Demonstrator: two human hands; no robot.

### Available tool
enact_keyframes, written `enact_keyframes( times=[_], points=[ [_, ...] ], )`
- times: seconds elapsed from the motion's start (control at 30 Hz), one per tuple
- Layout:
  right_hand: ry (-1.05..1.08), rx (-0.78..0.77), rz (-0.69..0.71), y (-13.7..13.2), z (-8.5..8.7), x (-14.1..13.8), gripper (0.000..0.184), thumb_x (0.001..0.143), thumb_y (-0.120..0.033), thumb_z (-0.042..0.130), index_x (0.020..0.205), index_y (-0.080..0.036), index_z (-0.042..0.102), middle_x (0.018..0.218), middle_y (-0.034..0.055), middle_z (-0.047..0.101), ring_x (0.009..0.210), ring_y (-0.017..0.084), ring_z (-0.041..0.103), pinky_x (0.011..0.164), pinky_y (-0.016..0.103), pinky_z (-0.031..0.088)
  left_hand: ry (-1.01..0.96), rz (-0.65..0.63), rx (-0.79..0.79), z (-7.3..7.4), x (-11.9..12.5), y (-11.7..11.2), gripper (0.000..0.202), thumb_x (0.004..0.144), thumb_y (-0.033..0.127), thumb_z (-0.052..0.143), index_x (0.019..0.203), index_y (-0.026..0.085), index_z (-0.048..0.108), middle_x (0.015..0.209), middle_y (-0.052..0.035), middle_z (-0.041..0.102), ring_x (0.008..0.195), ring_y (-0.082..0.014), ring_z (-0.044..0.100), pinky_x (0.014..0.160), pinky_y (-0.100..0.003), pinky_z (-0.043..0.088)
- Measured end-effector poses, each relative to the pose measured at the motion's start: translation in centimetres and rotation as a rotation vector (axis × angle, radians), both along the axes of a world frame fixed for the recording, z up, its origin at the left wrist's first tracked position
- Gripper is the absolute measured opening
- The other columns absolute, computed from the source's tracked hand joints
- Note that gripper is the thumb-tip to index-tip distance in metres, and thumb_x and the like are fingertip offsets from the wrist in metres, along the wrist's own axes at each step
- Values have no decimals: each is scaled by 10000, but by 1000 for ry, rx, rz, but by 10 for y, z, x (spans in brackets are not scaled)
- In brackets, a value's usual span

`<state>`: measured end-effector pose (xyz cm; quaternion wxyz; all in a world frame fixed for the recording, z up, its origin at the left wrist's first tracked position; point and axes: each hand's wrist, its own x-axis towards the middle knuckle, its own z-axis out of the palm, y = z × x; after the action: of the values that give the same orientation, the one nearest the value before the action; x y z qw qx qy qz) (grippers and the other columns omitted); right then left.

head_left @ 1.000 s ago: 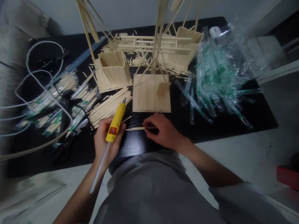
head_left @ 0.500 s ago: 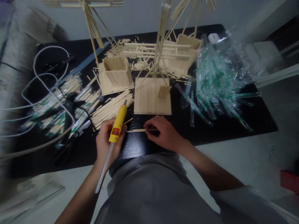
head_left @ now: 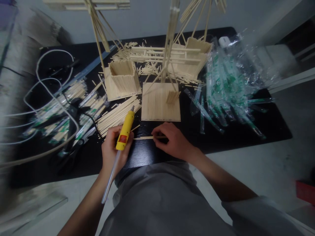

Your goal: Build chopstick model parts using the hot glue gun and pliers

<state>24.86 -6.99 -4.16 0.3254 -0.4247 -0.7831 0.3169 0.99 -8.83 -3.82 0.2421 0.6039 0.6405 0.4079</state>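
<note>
In my left hand point(head_left: 114, 147) is a yellow glue gun point(head_left: 126, 128), its nozzle pointing away from me and a long clear glue stick point(head_left: 111, 178) trailing out of its back end. A thin wooden stick point(head_left: 145, 137) lies level between my two hands, close above or on the dark table top. My right hand point(head_left: 172, 140) pinches this stick with thumb and fingertips. Its left end runs to the fingers of my left hand. Just beyond my hands sits a flat square panel of sticks point(head_left: 157, 106) with a short slanted row of sticks point(head_left: 172, 97) on it.
Loose sticks point(head_left: 118, 113) lie left of the panel. Behind stand a box of sticks point(head_left: 125, 80) and a tall stick frame point(head_left: 168, 42). Green-printed plastic wrappers point(head_left: 223, 85) pile up on the right. White cables point(head_left: 52, 93) and wrapped stick packs point(head_left: 66, 98) cover the left side.
</note>
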Motion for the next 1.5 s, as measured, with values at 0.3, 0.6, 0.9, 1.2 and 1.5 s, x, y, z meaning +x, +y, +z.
enact_keyframes(
  times=[0.3, 0.6, 0.9, 1.2, 1.5],
  points=[
    [0, -13, -3, 1, 1, -1, 171, 899, -89, 655, 998, -225, 625, 943, 27, 746, 892, 210, 667, 876, 369, 474, -68, -41, 48, 3, 0, 0, 276, 848, 308, 793, 1057, 222, 635, 907, 15, 750, 786, -159, 706, 741, -281, 549],
    [7, -11, -8, 0, -1, -2, 166, 894, -87, 662, 984, -225, 640, 942, 32, 747, 895, 218, 666, 883, 380, 488, -59, -71, 97, 16, -41, 12, 516, 723, 345, 886, 1152, 254, 615, 921, 1, 731, 771, -190, 711, 692, -301, 563],
    [24, 16, -21, 0, -5, -3, 170, 889, -82, 669, 973, -226, 639, 928, 28, 745, 868, 216, 664, 882, 396, 493, 481, 50, 130, 77, -89, 76, 475, 893, 641, 623, 710, 204, 587, 528, 49, 437, 488, -115, 371, 518, -268, 288],
    [45, 7, -35, -1, 0, -4, 192, 879, -57, 674, 967, -224, 638, 939, 37, 751, 887, 218, 678, 864, 382, 504, 773, -111, -13, 122, -59, 156, 560, 947, 658, 621, 1141, 133, 598, 880, -34, 648, 696, -176, 572, 798, -285, 423],
    [51, -6, -36, -2, -3, -4, 184, 880, -61, 669, 964, -222, 640, 951, 38, 756, 906, 224, 681, 893, 393, 495, 897, -294, 112, 128, -31, 215, 796, 859, 814, 601, 1055, 51, 717, 754, -7, 627, 885, -291, 739, 922, -500, 515]
  ],
)
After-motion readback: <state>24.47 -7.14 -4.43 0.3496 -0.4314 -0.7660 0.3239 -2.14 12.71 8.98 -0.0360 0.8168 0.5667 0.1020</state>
